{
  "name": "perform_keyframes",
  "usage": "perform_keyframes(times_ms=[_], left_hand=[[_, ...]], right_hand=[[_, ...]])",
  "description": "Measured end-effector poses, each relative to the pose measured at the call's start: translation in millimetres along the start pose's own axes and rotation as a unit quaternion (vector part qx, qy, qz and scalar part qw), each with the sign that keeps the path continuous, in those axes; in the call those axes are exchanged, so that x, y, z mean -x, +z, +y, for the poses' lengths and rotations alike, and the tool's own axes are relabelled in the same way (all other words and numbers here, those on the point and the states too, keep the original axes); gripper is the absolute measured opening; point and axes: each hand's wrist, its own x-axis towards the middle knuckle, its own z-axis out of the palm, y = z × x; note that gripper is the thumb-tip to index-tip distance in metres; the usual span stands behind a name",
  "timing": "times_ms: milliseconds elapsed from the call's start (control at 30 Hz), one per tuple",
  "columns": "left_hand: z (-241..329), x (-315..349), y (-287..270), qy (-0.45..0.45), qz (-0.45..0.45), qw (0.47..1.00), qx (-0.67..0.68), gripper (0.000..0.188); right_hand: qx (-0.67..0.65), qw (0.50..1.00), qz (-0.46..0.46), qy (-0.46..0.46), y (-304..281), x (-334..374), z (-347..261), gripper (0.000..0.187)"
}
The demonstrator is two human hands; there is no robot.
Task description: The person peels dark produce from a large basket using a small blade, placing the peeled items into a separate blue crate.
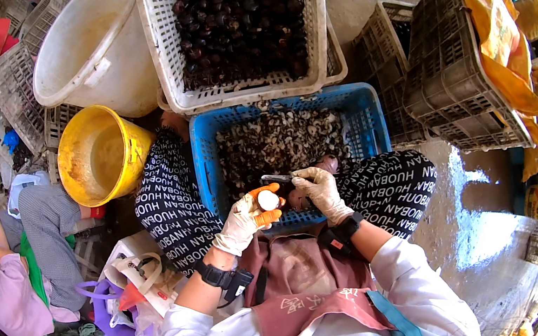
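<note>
- Piece of round white produce (268, 200): pinched in cream-gloved left hand (241, 224), over blue plastic basket (204, 152); probably light, firm, slippery; best held by its edges.
- Slim metal tool (276, 178): gripped in cream-gloved right hand (320, 193).

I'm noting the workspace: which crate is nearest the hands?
The blue crate, by the left hand and right hand; the white crate beyond it, and all others, sit farther away.

Your black trousers (171, 202) carry white capital lettering (396, 182), repeated in rows over your 2 legs; your reddish-brown apron (310, 328) bears pale characters (316, 300) across its bib.
</note>
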Motion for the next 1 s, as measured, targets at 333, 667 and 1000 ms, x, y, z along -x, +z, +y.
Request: perform_keyframes(times_ms=[333,667,1000], left_hand=[[7.2,2.2,0.2,-0.013,0.112,0.992,0.053,0.055],[-11.4,-7.1,-0.1,0.065,0.147,0.961,0.226,0.048],[-36.9,-15.5,-15.8,0.049,0.088,0.960,0.263,0.050]], right_hand=[[-0.107,0.994,0.024,-0.028,0.5,6.0,-11.1,0.018],[0.120,0.950,0.002,-0.290,38.5,22.7,-40.3,0.016],[0.032,0.981,-0.042,-0.186,32.6,28.0,-36.4,0.014]])
